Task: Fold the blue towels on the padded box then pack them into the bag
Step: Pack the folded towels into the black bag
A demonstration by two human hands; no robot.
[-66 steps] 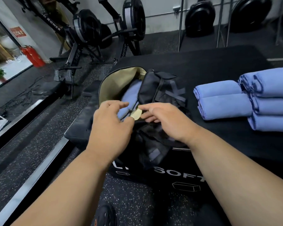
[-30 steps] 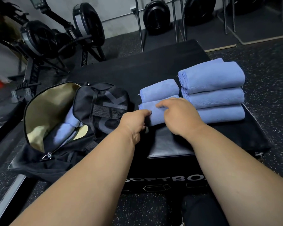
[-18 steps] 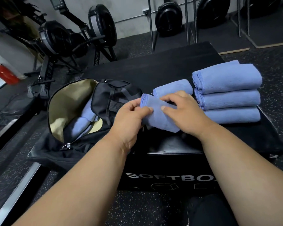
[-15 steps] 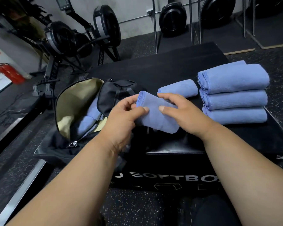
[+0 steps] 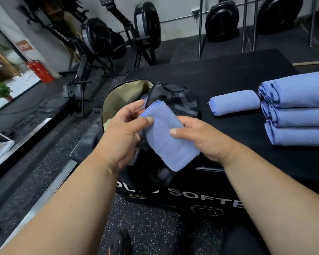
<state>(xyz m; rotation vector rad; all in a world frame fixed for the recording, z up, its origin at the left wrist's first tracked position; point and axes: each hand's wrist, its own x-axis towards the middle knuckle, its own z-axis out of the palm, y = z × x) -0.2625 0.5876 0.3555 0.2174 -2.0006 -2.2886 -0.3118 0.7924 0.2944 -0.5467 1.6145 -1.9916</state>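
Folded towel (image 5: 164,138) now over bag (image 5: 175,100)

The black padded box (image 5: 228,85) stands on the speckled rubber floor (image 5: 151,229), white lettering on its front face. On its top lie a single rolled blue towel (image 5: 235,102) and, just beside it to the right, a stack of three folded blue towels (image 5: 298,109). The open black bag (image 5: 173,100) rests at the box's left edge.

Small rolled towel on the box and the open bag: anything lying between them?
Only bare box top separates the rolled towel from the bag, in the head view.
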